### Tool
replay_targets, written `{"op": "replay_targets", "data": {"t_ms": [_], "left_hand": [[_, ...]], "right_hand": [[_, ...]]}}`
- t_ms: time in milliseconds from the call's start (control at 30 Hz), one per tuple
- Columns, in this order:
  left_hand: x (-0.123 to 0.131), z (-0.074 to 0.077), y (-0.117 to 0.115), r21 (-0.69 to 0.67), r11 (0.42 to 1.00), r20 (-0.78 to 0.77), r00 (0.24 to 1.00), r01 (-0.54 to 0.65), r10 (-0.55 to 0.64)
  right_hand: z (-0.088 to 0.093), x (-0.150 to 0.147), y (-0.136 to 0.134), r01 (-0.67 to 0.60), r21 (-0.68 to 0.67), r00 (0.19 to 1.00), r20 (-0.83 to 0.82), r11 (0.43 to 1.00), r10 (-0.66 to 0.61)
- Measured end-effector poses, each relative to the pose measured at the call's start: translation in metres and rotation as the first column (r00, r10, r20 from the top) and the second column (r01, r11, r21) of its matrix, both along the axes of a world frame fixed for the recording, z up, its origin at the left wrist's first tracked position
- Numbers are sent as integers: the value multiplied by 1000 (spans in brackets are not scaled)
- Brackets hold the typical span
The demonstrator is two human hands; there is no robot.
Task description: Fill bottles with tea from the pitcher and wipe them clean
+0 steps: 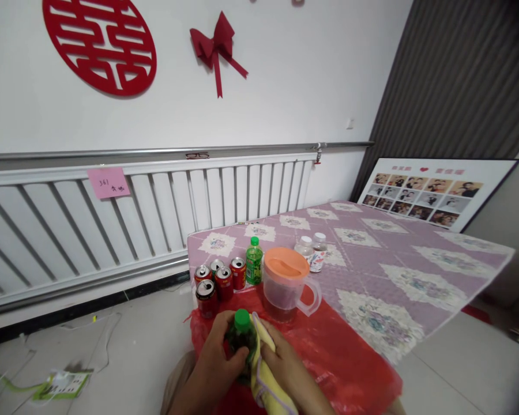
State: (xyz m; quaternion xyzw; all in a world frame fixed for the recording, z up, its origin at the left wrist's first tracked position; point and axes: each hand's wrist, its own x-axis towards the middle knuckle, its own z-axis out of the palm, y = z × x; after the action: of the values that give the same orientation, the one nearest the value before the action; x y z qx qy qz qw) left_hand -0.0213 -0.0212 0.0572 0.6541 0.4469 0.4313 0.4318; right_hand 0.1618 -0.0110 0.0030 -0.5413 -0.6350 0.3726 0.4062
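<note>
My left hand (218, 357) is wrapped round a green bottle (242, 331) with a green cap, held upright above a red plastic sheet (350, 351). In my right hand (281, 354) is a yellow cloth (263, 383) with a purple edge, pressed against the bottle's right side. Just beyond stands a clear plastic pitcher (283, 294) with an orange lid and a handle on its right. Behind it, to the left, is a second green bottle (254, 262). Several opened drink cans (224, 283), mostly red, stand grouped left of that bottle.
Two small white-capped bottles (318, 253) stand behind the pitcher on the purple patterned tablecloth (363, 253). A white radiator (242, 190) runs along the wall. A photo board (428, 193) leans at the far right. On the floor at left lie a power strip (63, 385) and cables.
</note>
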Motion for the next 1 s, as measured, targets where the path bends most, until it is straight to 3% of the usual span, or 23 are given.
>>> {"op": "replay_targets", "data": {"t_ms": [100, 200, 433, 533, 633, 867, 1000], "left_hand": [[1, 1, 0, 11, 1000, 2, 1000, -14, 14], [0, -2, 1, 4, 1000, 9, 1000, -2, 2], [0, -10, 4, 1, 1000, 27, 1000, 15, -15], [-1, -11, 4, 8, 1000, 37, 999, 28, -28], [-1, -10, 4, 11, 1000, 29, 1000, 7, -8], [0, -7, 0, 5, 1000, 13, 1000, -24, 24], [0, -8, 0, -1, 999, 5, 999, -32, 32]], "right_hand": [[-8, 0, -2, -1, -1, 1000, -4, 1000, 1], [-2, 0, -2, -2, 24, 1000, -10, 1000, 2], [62, -1, -7, 3, 135, 1000, -29, 991, 1], [75, -3, -5, -19, 159, 1000, -15, 987, 22], [63, -4, 1, -15, 106, 999, -32, 994, 18], [6, 1, 7, -55, -7, 997, -56, 998, 55], [-9, 0, 3, -55, -6, 998, -44, 998, 54]]}}
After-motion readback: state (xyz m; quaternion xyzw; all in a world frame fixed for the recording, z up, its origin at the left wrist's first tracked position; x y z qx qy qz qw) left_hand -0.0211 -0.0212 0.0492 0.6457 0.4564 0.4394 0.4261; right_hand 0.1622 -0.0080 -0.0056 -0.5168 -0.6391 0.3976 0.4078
